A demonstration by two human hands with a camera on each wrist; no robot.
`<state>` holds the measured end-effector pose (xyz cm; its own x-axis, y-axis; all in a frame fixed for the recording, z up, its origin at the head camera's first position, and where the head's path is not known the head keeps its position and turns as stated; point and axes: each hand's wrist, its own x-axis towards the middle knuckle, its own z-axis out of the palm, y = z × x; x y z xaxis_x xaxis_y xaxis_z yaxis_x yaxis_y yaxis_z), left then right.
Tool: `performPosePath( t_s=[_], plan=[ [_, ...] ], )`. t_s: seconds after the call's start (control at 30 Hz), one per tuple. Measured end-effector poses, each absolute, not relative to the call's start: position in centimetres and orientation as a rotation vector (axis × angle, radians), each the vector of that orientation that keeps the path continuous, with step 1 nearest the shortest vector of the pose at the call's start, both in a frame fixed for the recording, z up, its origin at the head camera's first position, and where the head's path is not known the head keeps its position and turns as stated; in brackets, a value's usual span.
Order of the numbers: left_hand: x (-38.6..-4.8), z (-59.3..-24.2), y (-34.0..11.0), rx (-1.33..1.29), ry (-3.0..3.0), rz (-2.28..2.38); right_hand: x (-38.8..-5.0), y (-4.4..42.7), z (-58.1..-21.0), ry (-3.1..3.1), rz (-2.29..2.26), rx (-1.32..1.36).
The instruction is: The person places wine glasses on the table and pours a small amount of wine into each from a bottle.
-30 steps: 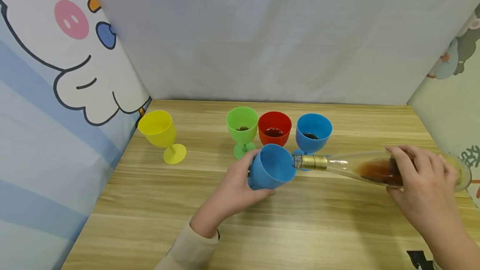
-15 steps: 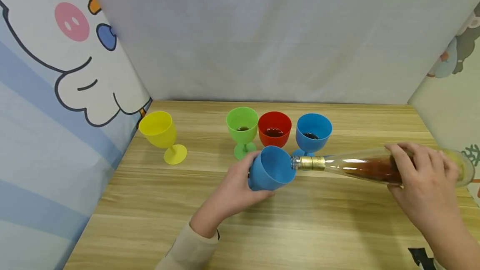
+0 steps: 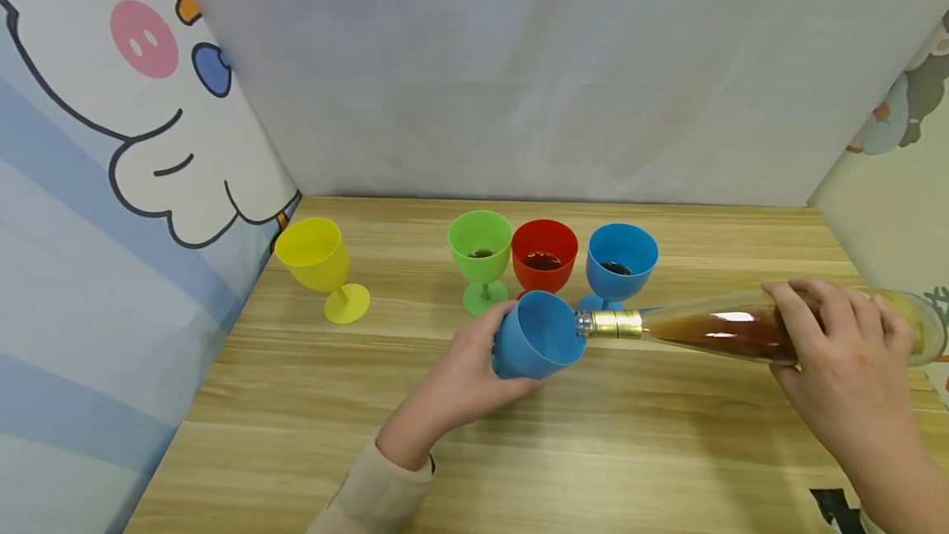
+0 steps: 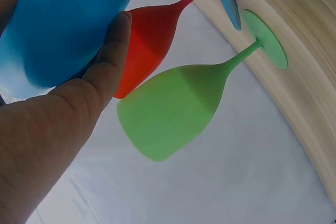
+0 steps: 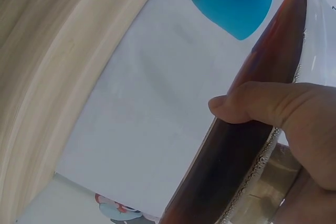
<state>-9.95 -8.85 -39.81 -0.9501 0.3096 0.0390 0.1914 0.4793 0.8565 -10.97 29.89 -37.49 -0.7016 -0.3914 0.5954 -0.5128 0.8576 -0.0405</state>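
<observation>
My left hand grips the bowl of a blue plastic goblet, its mouth tilted to the right. In the left wrist view, the thumb lies along that goblet's bowl. My right hand holds a clear glass bottle of red-brown liquid, lying nearly level. The bottle's gold-collared neck points left, with its mouth at the goblet's rim. Brown liquid reaches the narrow part of the bottle; no stream shows. In the right wrist view, the thumb presses across the bottle's side.
Behind the hands stand a green goblet, a red goblet and another blue goblet, each with a little dark liquid inside. A yellow goblet stands apart at the left. A pale curtain backs the wooden table.
Liquid inside the bottle has spread left toward its neck. The bottle's base end has edged right and slightly up in view. The held goblet has barely shifted; the standing goblets stay put.
</observation>
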Motion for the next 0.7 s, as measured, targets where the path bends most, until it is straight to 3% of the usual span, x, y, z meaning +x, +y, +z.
performPosePath(
  t_s=[0.7],
  plan=[
    [-9.81, -39.53, -8.7, 0.444, 2.597, 1.438, -11.32, 29.71, -37.23, -2.385, 0.266, 0.666]
  ],
)
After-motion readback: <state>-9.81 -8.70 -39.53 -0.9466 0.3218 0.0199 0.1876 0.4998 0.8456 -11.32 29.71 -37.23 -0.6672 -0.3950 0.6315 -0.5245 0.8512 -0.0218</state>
